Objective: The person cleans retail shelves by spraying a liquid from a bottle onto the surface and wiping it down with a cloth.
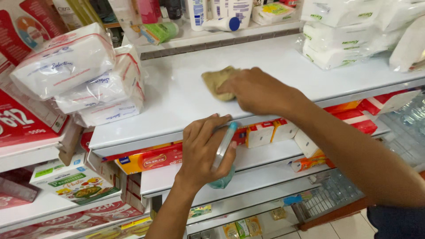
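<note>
My right hand [259,90] presses a crumpled tan cloth [215,81] flat on the bare white shelf [177,95]. Only the cloth's left part shows; the rest is under my fingers. My left hand [203,150] is lower, against the shelf's front edge, and is closed around a slim light-blue bottle [223,148] held upright, with its teal bottom sticking out below my palm.
White tissue packs [84,75] are stacked at the shelf's left, and more white packs [341,40] at its right. Bottles and tubes [221,20] stand on the ledge behind. Red and orange boxes [152,158] fill the lower shelf. A wire basket [327,197] sits near the floor.
</note>
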